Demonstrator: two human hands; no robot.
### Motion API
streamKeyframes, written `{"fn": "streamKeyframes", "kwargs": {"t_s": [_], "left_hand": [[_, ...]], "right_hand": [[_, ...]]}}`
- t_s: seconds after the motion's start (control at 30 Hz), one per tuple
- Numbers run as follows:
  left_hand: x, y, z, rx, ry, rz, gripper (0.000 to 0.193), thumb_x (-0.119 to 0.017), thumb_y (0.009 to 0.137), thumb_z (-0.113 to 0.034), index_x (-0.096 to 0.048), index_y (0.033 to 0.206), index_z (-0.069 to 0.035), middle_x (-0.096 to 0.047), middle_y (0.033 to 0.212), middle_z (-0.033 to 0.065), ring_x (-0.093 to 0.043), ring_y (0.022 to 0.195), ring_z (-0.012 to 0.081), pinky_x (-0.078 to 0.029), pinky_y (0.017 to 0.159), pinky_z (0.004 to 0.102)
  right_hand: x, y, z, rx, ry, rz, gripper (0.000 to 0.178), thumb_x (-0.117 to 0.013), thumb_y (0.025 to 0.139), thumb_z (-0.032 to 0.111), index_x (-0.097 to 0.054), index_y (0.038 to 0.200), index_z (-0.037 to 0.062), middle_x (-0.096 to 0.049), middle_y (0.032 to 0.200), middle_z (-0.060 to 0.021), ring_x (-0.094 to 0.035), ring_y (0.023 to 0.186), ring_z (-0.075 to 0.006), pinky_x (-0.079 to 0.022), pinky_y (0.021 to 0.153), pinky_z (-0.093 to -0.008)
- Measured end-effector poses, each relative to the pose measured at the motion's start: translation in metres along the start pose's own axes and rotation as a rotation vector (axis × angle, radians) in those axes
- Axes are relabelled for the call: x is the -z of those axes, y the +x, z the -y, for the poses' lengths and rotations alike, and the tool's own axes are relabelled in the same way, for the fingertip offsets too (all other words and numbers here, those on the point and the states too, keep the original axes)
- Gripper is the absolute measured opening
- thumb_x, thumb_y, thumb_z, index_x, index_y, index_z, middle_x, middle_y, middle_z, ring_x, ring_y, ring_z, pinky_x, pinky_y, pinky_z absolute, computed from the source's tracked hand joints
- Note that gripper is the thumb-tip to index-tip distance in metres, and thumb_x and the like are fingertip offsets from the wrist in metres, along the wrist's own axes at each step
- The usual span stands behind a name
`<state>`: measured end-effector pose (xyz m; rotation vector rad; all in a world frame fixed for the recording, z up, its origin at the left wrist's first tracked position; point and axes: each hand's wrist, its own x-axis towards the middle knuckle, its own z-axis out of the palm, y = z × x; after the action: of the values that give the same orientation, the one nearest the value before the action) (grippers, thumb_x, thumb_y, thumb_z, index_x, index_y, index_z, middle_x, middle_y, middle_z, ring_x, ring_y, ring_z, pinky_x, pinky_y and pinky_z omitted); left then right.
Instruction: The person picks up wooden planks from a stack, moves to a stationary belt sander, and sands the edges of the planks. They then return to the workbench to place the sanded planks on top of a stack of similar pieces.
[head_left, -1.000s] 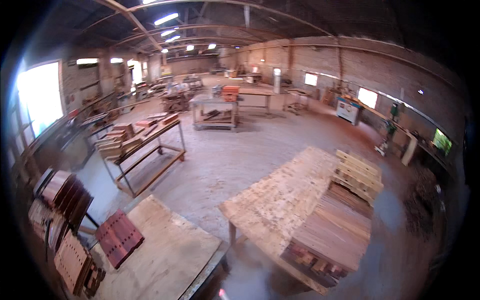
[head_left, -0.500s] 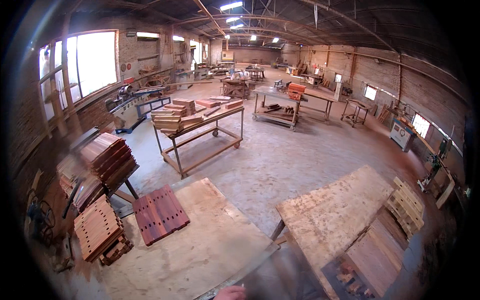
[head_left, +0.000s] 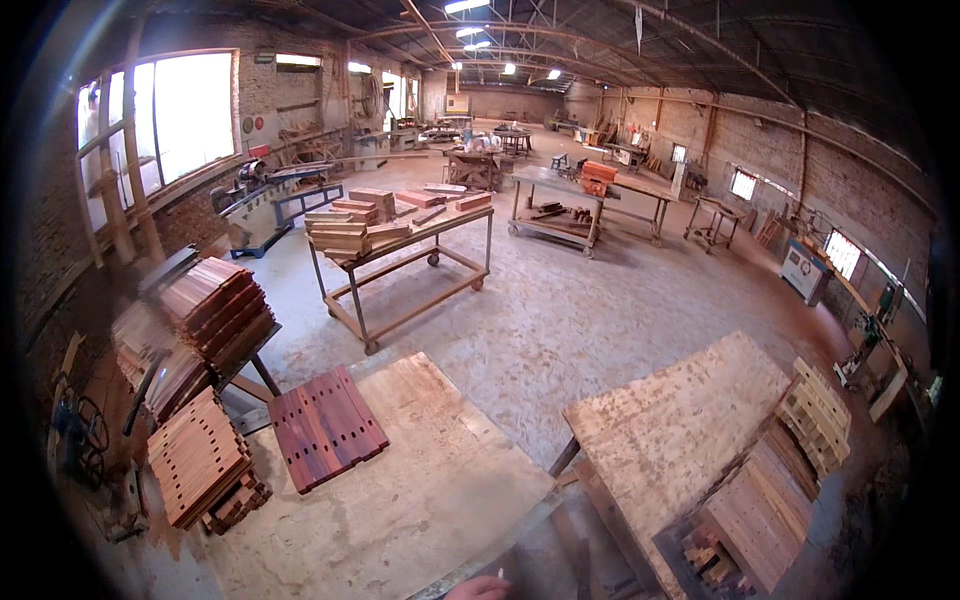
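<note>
My left hand shows only in part at the lower edge, next to the near edge of the plywood-topped table. Its fingers are closed, and a small white stick juts up from them; its kind is too small to tell. The wrist and forearm are out of the picture. My right hand is not in view. On the left of the tabletop lies a panel of dark red wooden slats with rows of slots. Left of it, lighter slotted slats are stacked.
Stacked reddish boards stand at the far left. A second plywood table is to the right, beside pale wood pieces and brown boards. Ahead, a wheeled frame table bears wood blocks. Machines line the walls.
The view has shifted slightly. My hand, with the white stick in it, sits a little further right at the lower edge. The wood stacks look the same.
</note>
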<state>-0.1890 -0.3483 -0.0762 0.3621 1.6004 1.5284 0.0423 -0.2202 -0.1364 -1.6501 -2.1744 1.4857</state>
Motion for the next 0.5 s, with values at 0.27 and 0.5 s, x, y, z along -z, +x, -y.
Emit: {"fn": "streamKeyframes", "kwargs": {"t_s": [0.27, 0.5], "left_hand": [[0.009, 0.008, 0.019, -0.009, -0.039, 0.01, 0.025, -0.051, 0.087, -0.014, -0.062, 0.107, -0.002, -0.055, 0.067, 0.0015, -0.051, 0.058, 0.0099, -0.042, 0.052, 0.0253], [0.014, 0.014, 0.029, 0.037, -0.014, -0.023, 0.03, -0.052, 0.089, -0.017, -0.058, 0.114, -0.001, -0.059, 0.082, 0.006, -0.056, 0.073, 0.0138, -0.045, 0.066, 0.0279]], "right_hand": [[-0.003, -0.003, 0.005, 0.043, 0.027, 0.056, 0.04, -0.057, 0.086, 0.037, -0.061, 0.089, -0.0028, -0.059, 0.07, -0.0198, -0.055, 0.062, -0.0278, -0.042, 0.056, -0.0426], [-0.017, 0.018, -0.021, 0.405, -0.128, -0.11, 0.042, -0.054, 0.088, 0.036, -0.056, 0.116, 0.0045, -0.053, 0.068, -0.0161, -0.051, 0.06, -0.0248, -0.041, 0.056, -0.0404]]}}
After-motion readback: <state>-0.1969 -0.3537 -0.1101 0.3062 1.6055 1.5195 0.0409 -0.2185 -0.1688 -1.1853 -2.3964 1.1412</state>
